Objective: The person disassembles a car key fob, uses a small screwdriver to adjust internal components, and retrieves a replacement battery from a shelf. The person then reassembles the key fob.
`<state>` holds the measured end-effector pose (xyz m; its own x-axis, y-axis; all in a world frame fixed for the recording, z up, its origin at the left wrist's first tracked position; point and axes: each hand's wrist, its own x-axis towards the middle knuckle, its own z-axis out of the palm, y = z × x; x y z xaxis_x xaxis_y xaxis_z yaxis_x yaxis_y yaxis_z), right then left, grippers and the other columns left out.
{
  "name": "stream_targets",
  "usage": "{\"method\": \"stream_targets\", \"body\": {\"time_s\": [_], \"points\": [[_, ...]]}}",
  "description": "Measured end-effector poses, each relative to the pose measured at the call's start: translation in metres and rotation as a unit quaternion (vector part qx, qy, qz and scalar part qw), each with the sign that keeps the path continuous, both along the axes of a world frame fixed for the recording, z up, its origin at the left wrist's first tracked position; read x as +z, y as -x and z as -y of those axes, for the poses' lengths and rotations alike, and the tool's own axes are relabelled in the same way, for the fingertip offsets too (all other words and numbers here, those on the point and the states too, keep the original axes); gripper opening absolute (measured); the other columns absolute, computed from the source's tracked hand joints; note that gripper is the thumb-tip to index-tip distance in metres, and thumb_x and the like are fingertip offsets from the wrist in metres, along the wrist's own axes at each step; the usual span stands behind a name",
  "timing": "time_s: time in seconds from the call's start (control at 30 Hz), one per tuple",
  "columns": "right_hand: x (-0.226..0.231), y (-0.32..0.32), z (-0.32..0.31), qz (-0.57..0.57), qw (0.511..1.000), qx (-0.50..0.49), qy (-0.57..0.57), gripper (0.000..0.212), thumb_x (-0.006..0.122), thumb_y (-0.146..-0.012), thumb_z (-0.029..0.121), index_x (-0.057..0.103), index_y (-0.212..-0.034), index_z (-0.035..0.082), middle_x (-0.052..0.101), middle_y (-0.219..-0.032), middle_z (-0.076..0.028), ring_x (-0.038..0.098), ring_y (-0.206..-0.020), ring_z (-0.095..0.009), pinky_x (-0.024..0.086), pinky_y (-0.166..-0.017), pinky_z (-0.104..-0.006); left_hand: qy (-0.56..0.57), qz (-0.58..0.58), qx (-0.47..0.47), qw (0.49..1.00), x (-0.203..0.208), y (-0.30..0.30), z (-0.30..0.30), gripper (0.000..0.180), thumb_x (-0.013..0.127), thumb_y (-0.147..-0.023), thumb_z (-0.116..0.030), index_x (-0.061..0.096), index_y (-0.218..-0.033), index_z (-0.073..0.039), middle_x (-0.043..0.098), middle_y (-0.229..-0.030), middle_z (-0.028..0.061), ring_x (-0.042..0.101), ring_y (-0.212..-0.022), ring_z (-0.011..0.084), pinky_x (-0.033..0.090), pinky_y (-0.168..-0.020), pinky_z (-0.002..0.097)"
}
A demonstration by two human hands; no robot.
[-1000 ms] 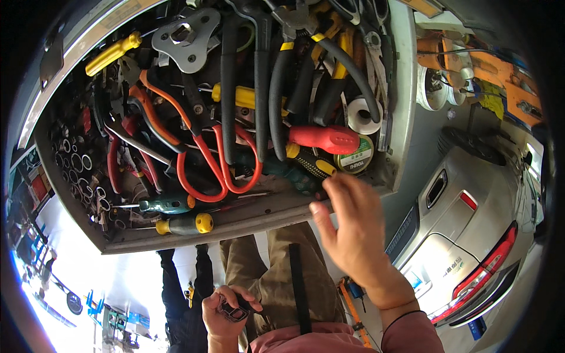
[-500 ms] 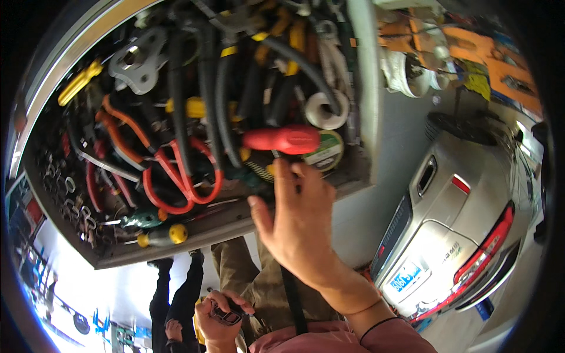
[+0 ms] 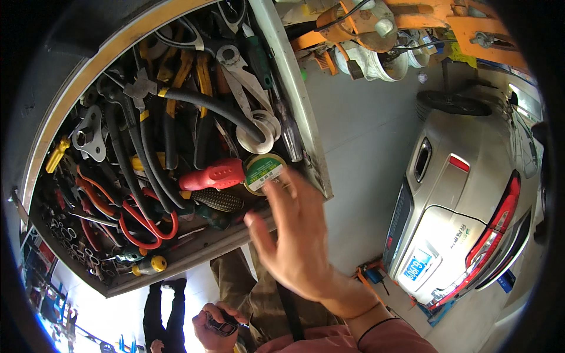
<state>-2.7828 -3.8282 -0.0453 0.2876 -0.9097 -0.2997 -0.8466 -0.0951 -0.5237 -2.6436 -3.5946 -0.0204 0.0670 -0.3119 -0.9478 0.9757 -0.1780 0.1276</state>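
My right hand (image 3: 300,241) hovers over the near right corner of a tool drawer (image 3: 321,170), thumb and fingers apart, slightly blurred. Its fingertips overlap a round green-and-yellow labelled roll (image 3: 259,169); whether they touch it I cannot tell. Left of the roll lies a red-handled tool (image 3: 215,175), with a dark textured handle (image 3: 220,200) just below. Beside these sit red-handled scissors (image 3: 147,235) and pliers with black curved grips (image 3: 215,112). Low in the view, my left hand (image 3: 209,332) is closed around a small dark object with a silvery rim (image 3: 222,322), its kind unclear.
Yellow screwdrivers (image 3: 152,266), a grey metal bracket tool (image 3: 90,134) and small rings (image 3: 65,232) crowd the drawer. A silver car (image 3: 447,194) stands at right, with orange equipment (image 3: 365,26) and white buckets (image 3: 382,65) beyond. Another person's dark-trousered legs (image 3: 165,312) show below.
The view has shifted, so the drawer and its tools appear farther left. My right hand has gone from below the red-handled tool to the green roll. My left hand keeps its hold.
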Motion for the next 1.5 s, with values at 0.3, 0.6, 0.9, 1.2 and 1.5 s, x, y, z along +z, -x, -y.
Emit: {"method": "stream_targets", "body": {"time_s": [0.3, 0.6, 0.9, 1.2, 1.5], "points": [[-0.021, 0.0, 0.005, 0.017, 0.996, -0.083, -0.009, 0.056, 0.077, -0.074, 0.012, 0.05, -0.12, -0.005, 0.052, -0.103, -0.019, 0.053, -0.092, -0.034, 0.046, -0.078, -0.0435, 0.028, -0.011, -0.018, 0.999, 0.008, 0.009, 0.023, 0.041, 0.038, -0.094, -0.032, 0.051, -0.069, -0.002, 0.064, -0.082, 0.0222, 0.065, -0.067, 0.0408, 0.055, -0.064, 0.0517], [-0.005, -0.006, -0.003, 0.105, 0.991, -0.088, -0.004, 0.049, 0.075, -0.073, 0.007, 0.053, -0.117, 0.001, 0.049, -0.1, -0.018, 0.054, -0.088, -0.032, 0.046, -0.069, -0.0378, 0.044, -0.025, -0.054, 0.997, 0.003, 0.01, 0.023, 0.039, 0.039, -0.093, -0.033, 0.051, -0.07, -0.004, 0.065, -0.084, 0.0204, 0.065, -0.072, 0.038, 0.053, -0.069, 0.0529], [0.036, -0.015, -0.057, 0.323, 0.935, -0.065, -0.128, 0.044, 0.076, -0.074, 0.008, 0.058, -0.113, 0.0, 0.056, -0.102, -0.014, 0.057, -0.088, -0.027, 0.05, -0.071, -0.0348, -0.038, 0.079, -0.106, 0.991, 0.007, 0.01, 0.038, 0.045, 0.038, -0.093, -0.032, 0.052, -0.124, -0.004, 0.059, -0.118, 0.0103, 0.057, -0.106, 0.0217, 0.046, -0.093, 0.0377], [0.029, -0.002, -0.029, 0.276, 0.955, -0.06, -0.089, 0.039, 0.072, -0.076, 0.005, 0.057, -0.112, 0.0, 0.054, -0.103, -0.015, 0.058, -0.084, -0.029, 0.05, -0.071, -0.0367, 0.034, -0.028, -0.037, 0.998, 0.011, 0.002, 0.029, 0.039, 0.04, -0.091, -0.033, 0.05, -0.067, -0.003, 0.063, -0.08, 0.0194, 0.062, -0.071, 0.0373, 0.051, -0.063, 0.0487], [0.002, -0.003, -0.004, 0.185, 0.977, 0.097, -0.05, 0.029, 0.067, -0.084, 0.011, 0.06, -0.109, -0.002, 0.063, -0.111, -0.018, 0.061, -0.099, -0.034, 0.051, -0.085, -0.0414, 0.013, -0.002, 0.002, 1.0, 0.014, -0.007, 0.016, 0.04, 0.041, -0.092, -0.034, 0.048, -0.066, -0.004, 0.062, -0.077, 0.0196, 0.063, -0.064, 0.0372, 0.053, -0.058, 0.0482]]}}
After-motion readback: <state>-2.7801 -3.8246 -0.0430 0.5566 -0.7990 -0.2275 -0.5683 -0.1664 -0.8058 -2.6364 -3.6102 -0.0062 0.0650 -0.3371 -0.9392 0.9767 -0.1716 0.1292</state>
